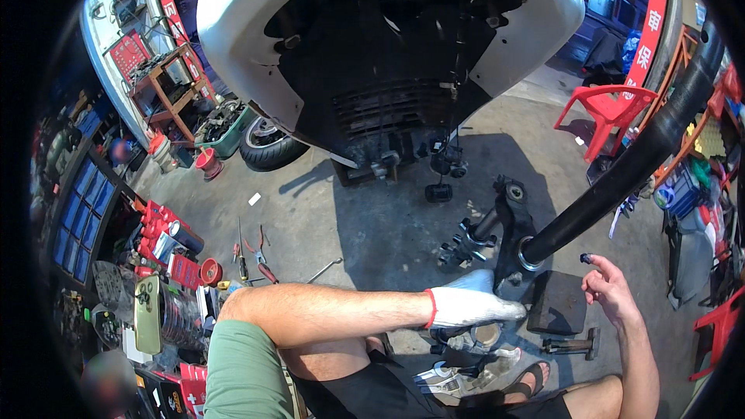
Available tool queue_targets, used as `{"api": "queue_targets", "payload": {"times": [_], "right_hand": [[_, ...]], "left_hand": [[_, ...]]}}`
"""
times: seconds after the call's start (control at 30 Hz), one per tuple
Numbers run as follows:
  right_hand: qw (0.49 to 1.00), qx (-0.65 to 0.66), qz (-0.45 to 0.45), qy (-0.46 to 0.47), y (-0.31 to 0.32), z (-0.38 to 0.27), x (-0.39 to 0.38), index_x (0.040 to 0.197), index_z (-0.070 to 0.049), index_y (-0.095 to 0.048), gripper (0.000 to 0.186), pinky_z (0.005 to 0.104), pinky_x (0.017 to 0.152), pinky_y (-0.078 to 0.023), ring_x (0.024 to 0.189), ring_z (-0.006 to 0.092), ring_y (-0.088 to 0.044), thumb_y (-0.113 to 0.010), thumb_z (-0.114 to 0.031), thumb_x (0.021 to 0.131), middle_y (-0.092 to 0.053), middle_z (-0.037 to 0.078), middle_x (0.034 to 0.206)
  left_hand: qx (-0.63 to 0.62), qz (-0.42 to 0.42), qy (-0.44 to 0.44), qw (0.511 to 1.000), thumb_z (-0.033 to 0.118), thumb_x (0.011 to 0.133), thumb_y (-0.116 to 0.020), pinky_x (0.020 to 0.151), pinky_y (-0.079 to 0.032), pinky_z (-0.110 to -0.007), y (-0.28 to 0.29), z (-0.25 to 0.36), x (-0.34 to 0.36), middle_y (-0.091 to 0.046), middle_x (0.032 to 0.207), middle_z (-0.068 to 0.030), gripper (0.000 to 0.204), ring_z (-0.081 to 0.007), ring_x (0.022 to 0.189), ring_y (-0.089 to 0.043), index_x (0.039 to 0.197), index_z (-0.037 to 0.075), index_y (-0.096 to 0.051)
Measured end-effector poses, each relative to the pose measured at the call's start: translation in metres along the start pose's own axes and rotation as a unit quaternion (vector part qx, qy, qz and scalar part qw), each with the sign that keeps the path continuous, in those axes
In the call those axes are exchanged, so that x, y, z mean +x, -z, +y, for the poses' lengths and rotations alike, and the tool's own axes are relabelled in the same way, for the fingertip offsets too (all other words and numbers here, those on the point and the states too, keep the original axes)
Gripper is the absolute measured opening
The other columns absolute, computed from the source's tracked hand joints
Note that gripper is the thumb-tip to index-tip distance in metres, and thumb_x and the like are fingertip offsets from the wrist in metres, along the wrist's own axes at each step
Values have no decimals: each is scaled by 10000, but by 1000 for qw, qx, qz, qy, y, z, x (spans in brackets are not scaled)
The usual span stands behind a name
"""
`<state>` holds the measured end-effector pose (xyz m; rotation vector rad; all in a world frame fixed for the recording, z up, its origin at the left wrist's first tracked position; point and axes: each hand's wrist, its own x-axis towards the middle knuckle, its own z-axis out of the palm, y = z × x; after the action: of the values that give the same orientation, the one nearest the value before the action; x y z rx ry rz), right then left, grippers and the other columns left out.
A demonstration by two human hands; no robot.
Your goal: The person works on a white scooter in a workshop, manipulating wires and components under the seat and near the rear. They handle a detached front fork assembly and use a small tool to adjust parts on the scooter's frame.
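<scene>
A dark metal fork clamp (512,225) stands on the floor in front of me, with a thick black tube (621,171) slanting up from it to the right. A bright ring sits where the tube meets the clamp. My left hand (477,305), in a white knit glove with a red cuff, is closed against the clamp's lower end; its fingertips are partly hidden. My bare right hand (609,289) is raised to the right, apart from the clamp. Its index finger stretches out with a dark dab on the tip, grease or a small piece, while the other fingers curl.
A white scooter body (233,23) with its dark underside exposed looms ahead. A dark block (559,302) and a hammer (573,344) lie beside the clamp. Pliers (260,252) and a wrench (324,269) lie leftward. A wheel (268,143) and red chair (609,112) stand farther back.
</scene>
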<state>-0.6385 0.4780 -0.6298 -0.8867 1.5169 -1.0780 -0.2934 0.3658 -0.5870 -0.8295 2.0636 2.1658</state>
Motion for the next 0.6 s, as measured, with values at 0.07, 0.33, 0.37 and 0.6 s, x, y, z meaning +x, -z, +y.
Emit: {"api": "queue_targets", "payload": {"times": [0.07,0.33,0.37,0.6], "right_hand": [[1000,4,-5,2,-2,-1,1,1344,-79,-521,439,244,544,-471,604,117,-576,-692,-146,946,-650,57,820],[1000,-3,-9,0,-3,-1,2,1345,-84,-523,433,242,536,-469,604,114,-577,-690,-145,950,-650,60,813],[1000,-6,-7,-2,-4,-2,2,1343,-84,-524,430,242,535,-468,604,113,-577,-689,-144,950,-651,61,812],[1000,-9,-12,-1,-6,-3,2,1339,-85,-526,431,242,537,-464,603,113,-576,-698,-164,951,-649,59,804]], "left_hand": [[23,10,-1,1000,440,965,-683,548,-439,-302,0,-15,9,-649,795,-16,414,-83,658,-525,956,26,-690],[-7,13,-34,999,419,973,-678,632,-494,-315,-1,-16,9,-685,861,-37,395,-101,729,-567,994,25,-694],[-8,13,-37,999,419,972,-679,640,-498,-315,-1,-17,10,-689,870,-37,395,-101,737,-570,998,25,-694],[-6,18,-35,999,420,967,-689,630,-496,-304,-2,-32,15,-686,871,-31,389,-99,738,-578,999,32,-696]]}}
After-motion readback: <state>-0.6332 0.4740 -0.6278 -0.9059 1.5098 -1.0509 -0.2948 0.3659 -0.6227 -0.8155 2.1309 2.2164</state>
